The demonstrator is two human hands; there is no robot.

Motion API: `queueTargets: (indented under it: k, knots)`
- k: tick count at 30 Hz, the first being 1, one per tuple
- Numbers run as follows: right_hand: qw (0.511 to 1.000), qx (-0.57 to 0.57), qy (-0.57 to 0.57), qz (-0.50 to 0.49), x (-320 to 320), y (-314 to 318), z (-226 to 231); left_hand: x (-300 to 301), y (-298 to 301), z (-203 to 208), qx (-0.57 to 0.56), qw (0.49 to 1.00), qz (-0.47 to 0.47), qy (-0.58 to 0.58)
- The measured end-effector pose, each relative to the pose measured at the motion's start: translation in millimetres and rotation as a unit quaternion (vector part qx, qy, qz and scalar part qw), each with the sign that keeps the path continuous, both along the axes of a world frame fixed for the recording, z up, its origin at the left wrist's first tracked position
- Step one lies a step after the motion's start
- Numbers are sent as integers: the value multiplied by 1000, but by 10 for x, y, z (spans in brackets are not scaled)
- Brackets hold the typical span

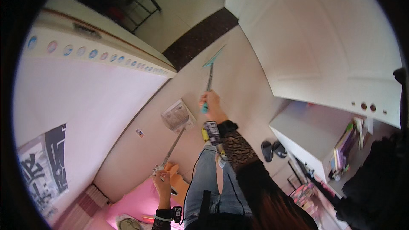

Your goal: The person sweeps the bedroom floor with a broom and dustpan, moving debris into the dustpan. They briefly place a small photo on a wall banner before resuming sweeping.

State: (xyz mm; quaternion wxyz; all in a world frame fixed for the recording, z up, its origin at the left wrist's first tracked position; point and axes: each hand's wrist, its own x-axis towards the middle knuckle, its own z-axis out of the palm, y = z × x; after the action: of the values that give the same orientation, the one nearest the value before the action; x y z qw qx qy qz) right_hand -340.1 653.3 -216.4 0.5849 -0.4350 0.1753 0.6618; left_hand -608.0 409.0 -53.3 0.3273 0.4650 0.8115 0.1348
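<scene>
My right hand is closed round the teal grip of a squeegee broom. Its grey pole reaches forward to a thin, triangular teal head on the floor, close to the dark doorway strip. Low on the left, my left hand grips the end of a long-handled dustpan. The dustpan's pale, boxy pan rests on the floor to the left of my right wrist, with its handle slanting back to my left hand. What lies inside the pan is too blurred to tell.
A dark threshold strip crosses the doorway ahead. The white door stands at the right, a shelf with books below it. Black slippers and a small card lie on the floor. Pink bedding is at lower left.
</scene>
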Motion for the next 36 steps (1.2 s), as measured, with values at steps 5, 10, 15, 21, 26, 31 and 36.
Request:
queueTargets:
  k: [5,10,15,21,26,31,36]
  knots:
    - [971,1,-87,221,1144,-148,266,86,21,-51,5,998,58,2]
    - [909,-19,-153,388,2079,-671,679,128,-48,-103,1,995,76,66]
    - [798,-35,-184,572,2903,-888,730,447,16,-12,-17,988,75,133]
    - [287,237,-565,737,3649,-250,243,1373,113,-12,15,967,141,212]
    - [204,288,-522,777,3443,485,-235,1968,203,-96,-1,954,212,212]
    - [138,289,-588,742,3840,1726,-285,2117,217,-144,1,946,240,219]
    - [34,227,-648,726,3933,2961,246,2167,65,-131,4,931,293,219]
